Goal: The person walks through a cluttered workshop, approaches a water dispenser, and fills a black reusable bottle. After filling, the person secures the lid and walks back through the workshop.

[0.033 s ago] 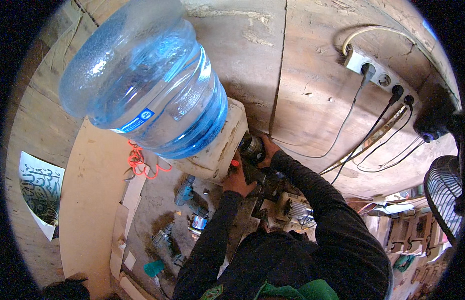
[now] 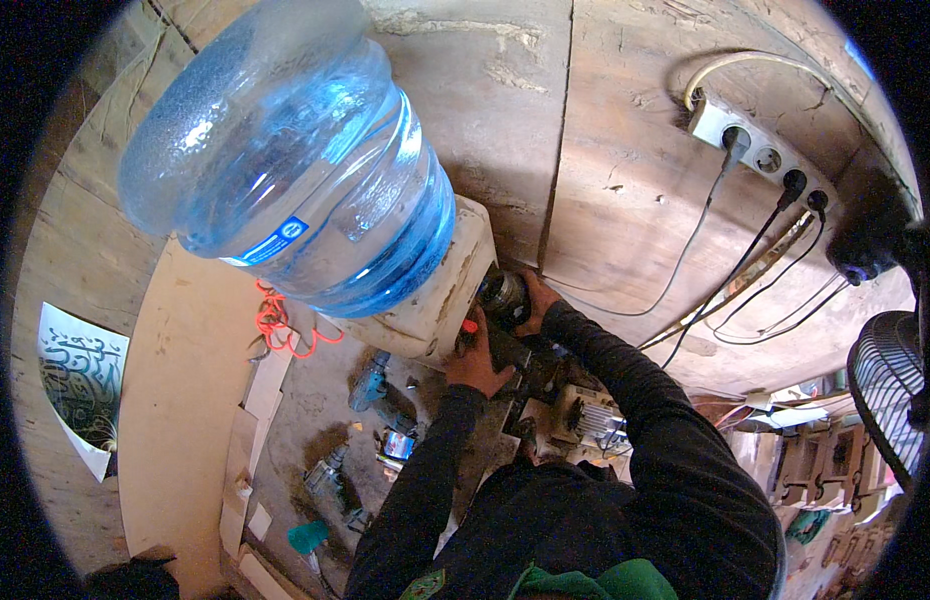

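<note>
A big clear-blue water bottle (image 2: pixel 315 190) sits upside down on a cream water dispenser (image 2: pixel 475 250). My left hand (image 2: pixel 478 365) is at the dispenser's front, its fingers closed at a small red tap lever (image 2: pixel 470 326); the fingertips are partly hidden. Just to the right, my right hand (image 2: pixel 536 305) grips the side of a dark, round, shiny vessel (image 2: pixel 503 298), which stands close against the dispenser's front. Its exact kind and what is inside are too dark to make out.
Below left, a teal cordless drill (image 2: pixel 370 385), a jigsaw-like power tool (image 2: pixel 328 480) and a small can (image 2: pixel 397 445) lie on a dusty surface near an orange coiled hose (image 2: pixel 275 320). A power strip (image 2: pixel 760 150) with hanging cords is on the wall; a fan (image 2: pixel 885 380) stands right.
</note>
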{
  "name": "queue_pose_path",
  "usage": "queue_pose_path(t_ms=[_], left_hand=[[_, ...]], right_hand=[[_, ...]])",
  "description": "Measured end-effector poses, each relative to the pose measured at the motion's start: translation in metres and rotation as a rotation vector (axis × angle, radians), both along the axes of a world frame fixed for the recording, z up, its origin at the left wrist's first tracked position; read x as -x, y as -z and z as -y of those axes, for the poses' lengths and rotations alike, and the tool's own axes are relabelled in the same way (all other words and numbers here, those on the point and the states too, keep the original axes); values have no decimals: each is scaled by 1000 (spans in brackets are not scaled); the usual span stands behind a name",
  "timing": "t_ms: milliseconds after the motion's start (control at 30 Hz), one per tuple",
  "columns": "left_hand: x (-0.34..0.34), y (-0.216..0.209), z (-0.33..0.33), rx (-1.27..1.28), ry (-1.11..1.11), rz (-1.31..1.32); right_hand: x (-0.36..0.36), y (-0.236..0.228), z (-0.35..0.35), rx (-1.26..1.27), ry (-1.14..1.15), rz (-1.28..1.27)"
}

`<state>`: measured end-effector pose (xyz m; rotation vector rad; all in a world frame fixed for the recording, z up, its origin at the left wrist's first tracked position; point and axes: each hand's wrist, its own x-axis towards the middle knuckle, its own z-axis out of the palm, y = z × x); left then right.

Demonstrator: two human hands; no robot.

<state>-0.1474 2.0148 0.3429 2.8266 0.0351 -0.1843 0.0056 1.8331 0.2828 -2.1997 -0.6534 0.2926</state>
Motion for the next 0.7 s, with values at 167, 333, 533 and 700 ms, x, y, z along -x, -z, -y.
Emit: queue_pose_path(t_ms=[167,333,533,700], left_hand=[[27,9,9,174,-58,-128],[45,7,6,302,-102,-205],[67,-44,3,387,-176,-51],[52,-129,9,618,-72,403]], right_hand=[[8,-14,5,-66,8,96],[19,-22,15,-351,-47,-162],[48,-20,32,-310,120,75],[97,-59,46,-575,185,-70]])
